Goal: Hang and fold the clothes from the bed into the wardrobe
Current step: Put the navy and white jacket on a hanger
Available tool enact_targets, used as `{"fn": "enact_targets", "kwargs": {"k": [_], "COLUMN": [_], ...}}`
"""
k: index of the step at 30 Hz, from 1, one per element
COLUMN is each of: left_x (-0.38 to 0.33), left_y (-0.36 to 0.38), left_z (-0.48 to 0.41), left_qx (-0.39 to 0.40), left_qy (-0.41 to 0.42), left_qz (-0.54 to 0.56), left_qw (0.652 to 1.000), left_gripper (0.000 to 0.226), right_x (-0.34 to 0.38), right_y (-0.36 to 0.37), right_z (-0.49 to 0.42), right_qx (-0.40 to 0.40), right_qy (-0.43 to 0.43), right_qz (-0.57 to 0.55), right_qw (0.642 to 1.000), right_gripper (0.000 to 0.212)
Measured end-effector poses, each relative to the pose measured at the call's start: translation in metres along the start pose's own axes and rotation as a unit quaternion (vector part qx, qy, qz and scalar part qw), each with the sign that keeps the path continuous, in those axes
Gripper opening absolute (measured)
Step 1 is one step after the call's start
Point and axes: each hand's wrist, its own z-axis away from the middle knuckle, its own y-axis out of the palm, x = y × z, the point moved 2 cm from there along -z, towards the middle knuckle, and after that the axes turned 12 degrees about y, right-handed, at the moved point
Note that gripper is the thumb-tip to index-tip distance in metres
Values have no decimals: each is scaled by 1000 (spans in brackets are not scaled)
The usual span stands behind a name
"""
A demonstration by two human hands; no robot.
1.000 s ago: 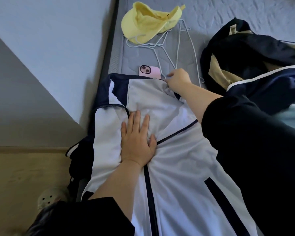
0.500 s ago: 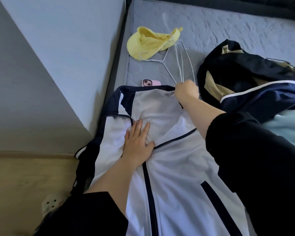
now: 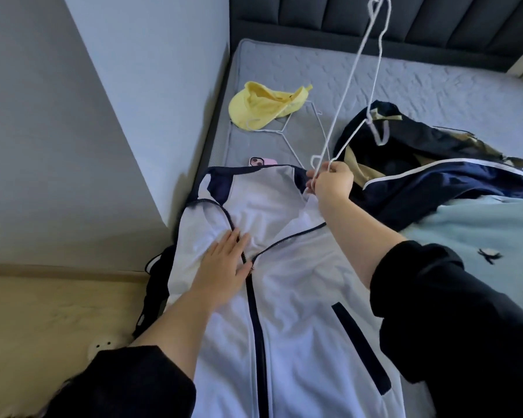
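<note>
Your left hand (image 3: 224, 262) lies flat on the white jacket (image 3: 299, 297), fingers straight and close together, palm pressed on the chest panel just beside the dark zip where it parts. Your right hand (image 3: 332, 184), at about 1 o'clock from the left, has its fingers curled tight round one corner of a white wire hanger (image 3: 347, 86). The hanger rises from your fist toward 12 o'clock, clear of the bed, with its hook hanging out at 2 o'clock from the hand. That fist sits right at the jacket's collar, at its right end; you cannot tell whether the knuckles touch the cloth. The jacket is spread face up on the grey mattress (image 3: 420, 79), collar toward 12 o'clock and hem toward 6, its left sleeve dropping off the mattress edge. A pink phone (image 3: 261, 161) peeks out just above the collar. Another wire hanger (image 3: 284, 132) lies flat at 12 o'clock, partly under a yellow cap (image 3: 263, 107). A dark navy garment (image 3: 435, 176) is heaped at 3 o'clock from your right hand, touching a pale blue one (image 3: 480, 230).
</note>
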Motion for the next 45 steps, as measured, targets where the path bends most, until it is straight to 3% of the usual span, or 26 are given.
{"fn": "enact_targets", "kwargs": {"k": [2,6,8,10,13,16,18,22,25,28,32,36,38,41,43,45], "left_x": [-2,-5,-6,-7,1,16,21,21,26,36,33,27,21,10,8,11], "left_y": [-11,-41,-58,-73,-85,-90,-91,-90,-85,-82,-76,-70,-69,-71,-76,-81], "left_z": [-4,-7,-9,-8,-2,9,15,21,29,34,30,26,21,15,12,8], "left_qx": [-29,-112,-171,-212,-247,-296,-307,-298,-327,-353,-268,-248,-252,-251,-247,-228], "left_qy": [-59,-181,-231,-278,-259,-233,-241,-330,-421,-420,-420,-411,-388,-350,-341,-332], "left_qz": [121,326,448,574,694,769,784,715,549,439,414,437,500,581,620,664], "left_qw": [990,921,847,741,625,516,482,540,644,711,762,761,732,691,662,630], "left_gripper": [63,45,25,18,48,59,61,47,28,18,25,10,12,17,22,24], "right_x": [-12,-43,-60,-72,-84,-88,-87,-82,-80,-78,-76,-70,-71,-67,-58,-53], "right_y": [-8,-47,-74,-98,-125,-135,-136,-133,-137,-137,-127,-108,-90,-62,-48,-35], "right_z": [7,5,1,-1,1,7,12,13,14,16,16,23,31,36,28,13], "right_qx": [4,-25,-33,-53,-38,-11,-26,-58,-77,-72,-95,-100,-60,-47,-76,-92], "right_qy": [-39,-76,-122,-159,-183,-241,-278,-317,-342,-366,-361,-342,-390,-437,-428,-395], "right_qz": [84,211,306,416,508,557,571,592,591,604,637,643,622,572,540,568], "right_qw": [996,974,943,894,841,795,772,738,726,704,674,678,677,693,720,716], "right_gripper": [28,27,25,26,27,31,30,29,29,33,21,18,8,22,29,30]}}
